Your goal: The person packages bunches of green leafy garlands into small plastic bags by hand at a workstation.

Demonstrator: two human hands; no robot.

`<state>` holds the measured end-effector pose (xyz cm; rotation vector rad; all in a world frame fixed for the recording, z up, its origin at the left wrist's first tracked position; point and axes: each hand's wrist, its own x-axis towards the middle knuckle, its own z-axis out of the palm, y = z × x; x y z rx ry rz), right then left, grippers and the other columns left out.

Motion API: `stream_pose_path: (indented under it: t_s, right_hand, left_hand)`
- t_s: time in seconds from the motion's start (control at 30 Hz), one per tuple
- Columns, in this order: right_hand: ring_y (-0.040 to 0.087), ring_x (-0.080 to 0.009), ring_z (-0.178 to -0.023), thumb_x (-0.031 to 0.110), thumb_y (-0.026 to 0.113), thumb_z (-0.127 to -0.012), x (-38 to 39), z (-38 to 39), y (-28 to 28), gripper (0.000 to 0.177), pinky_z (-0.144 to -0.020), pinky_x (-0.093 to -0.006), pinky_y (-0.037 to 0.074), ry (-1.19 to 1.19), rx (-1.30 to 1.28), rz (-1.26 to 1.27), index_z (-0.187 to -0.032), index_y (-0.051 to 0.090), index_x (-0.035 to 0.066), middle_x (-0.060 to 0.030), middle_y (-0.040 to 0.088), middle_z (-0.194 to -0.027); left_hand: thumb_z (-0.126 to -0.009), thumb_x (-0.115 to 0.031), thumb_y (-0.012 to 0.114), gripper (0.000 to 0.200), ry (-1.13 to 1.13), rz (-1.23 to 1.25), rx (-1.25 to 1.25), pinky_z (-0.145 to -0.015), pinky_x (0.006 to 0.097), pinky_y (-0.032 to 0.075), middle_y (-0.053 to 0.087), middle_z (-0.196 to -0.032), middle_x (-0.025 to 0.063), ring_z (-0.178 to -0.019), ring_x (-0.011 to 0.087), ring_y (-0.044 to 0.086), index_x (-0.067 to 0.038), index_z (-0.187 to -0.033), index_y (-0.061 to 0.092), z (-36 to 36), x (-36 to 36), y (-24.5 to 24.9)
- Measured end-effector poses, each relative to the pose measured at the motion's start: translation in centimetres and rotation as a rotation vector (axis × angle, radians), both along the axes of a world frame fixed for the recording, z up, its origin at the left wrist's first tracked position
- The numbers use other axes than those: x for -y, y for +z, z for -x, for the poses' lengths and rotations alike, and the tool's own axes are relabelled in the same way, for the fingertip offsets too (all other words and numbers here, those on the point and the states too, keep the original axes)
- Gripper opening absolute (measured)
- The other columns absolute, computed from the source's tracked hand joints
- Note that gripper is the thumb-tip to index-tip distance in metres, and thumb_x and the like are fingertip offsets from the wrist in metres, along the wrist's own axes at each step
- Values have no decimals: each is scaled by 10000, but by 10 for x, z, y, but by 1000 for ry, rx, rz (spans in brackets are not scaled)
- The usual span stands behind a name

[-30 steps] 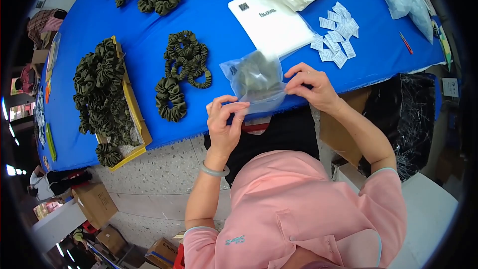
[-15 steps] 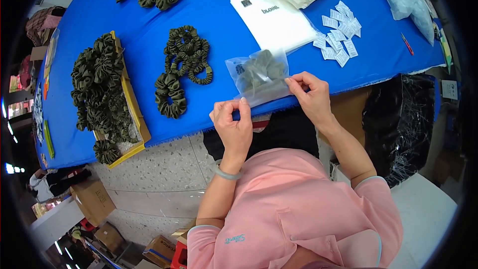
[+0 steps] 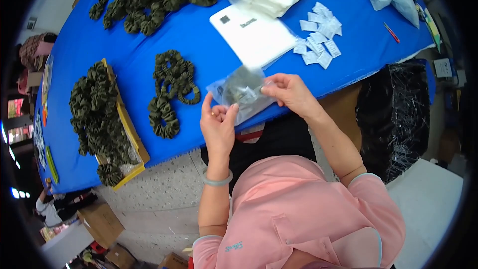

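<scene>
A frosted plastic bag (image 3: 250, 110) with dark green scrunchies (image 3: 240, 83) inside is between my hands at the table's near edge. My left hand (image 3: 217, 127) grips its left side, with the thumb on the front and the index finger at the upper left edge. My right hand (image 3: 293, 94) pinches the right edge between thumb and fingers. A small white patch shows in the middle of the bag. Just beyond lies a stack of flat printed bags (image 3: 256, 35). To the left, several loose scrunchies (image 3: 173, 77) rest on the blue cloth.
A yellow-edged box (image 3: 130, 142) heaped with scrunchies stands at left. More scrunchies (image 3: 149, 0) are piled at the back. White paper tags (image 3: 321, 32) lie right of the bag stack, with a red pen (image 3: 392, 33) farther right. A black plastic-wrapped bundle (image 3: 393, 119) stands below the table edge.
My left hand has shifted from the bag's lower edge to its left side, fingers now spread around it. The bag is tilted more. The whole view has shifted slightly.
</scene>
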<state>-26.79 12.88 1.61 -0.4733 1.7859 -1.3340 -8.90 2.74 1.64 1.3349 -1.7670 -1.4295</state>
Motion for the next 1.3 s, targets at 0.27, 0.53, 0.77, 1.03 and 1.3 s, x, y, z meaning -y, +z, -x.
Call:
stream_pose_path:
  t_s: [0.27, 0.53, 0.77, 1.03, 1.3]
  right_hand:
    - [508, -60, -639, 118, 708, -905, -39, 33, 11, 73, -585, -176, 419, -37, 269, 247, -941, 714, 54, -3, 640, -772]
    - [581, -172, -762, 169, 690, -921, -142, 223, -5, 215, -686, -272, 472, -682, -699, -47, -1094, 658, 45, -63, 662, -892]
    - [645, -271, -869, 213, 675, -935, -120, 203, 3, 349, -775, -357, 519, -472, -1516, -535, -1229, 610, 37, -116, 681, -998]
    - [577, -136, -705, 153, 670, -924, -94, 194, -4, 190, -672, -248, 477, -614, -967, -55, -1058, 708, 24, -45, 671, -836]
    - [579, -122, -769, 201, 677, -934, -180, 192, -24, 322, -730, -217, 471, -664, -538, 1, -1170, 664, -17, -56, 678, -868]
  left_hand:
    - [-920, -52, 699, 273, -121, -774, -536, -634, 177, 461, 647, -850, 72, -664, 97, 552, 52, -1166, 639, 18, -4, -1]
    - [-904, -22, 695, 156, -87, -79, -334, -624, 197, 451, 663, -868, 56, -682, 104, 545, 24, -1053, 695, 7, 2, 8]
    - [-891, -21, 689, 88, 65, 463, -14, -592, 232, 427, 665, -862, 33, -666, 106, 522, 3, -970, 723, -53, 32, 4]
    - [-927, -63, 669, 111, 112, 413, 4, -645, 224, 441, 660, -879, 33, -708, 106, 534, -4, -1009, 714, -74, 32, -6]
    - [-925, -53, 670, 139, -150, 260, -138, -672, 229, 451, 653, -886, 34, -722, 108, 535, 10, -1044, 705, 2, 12, -4]
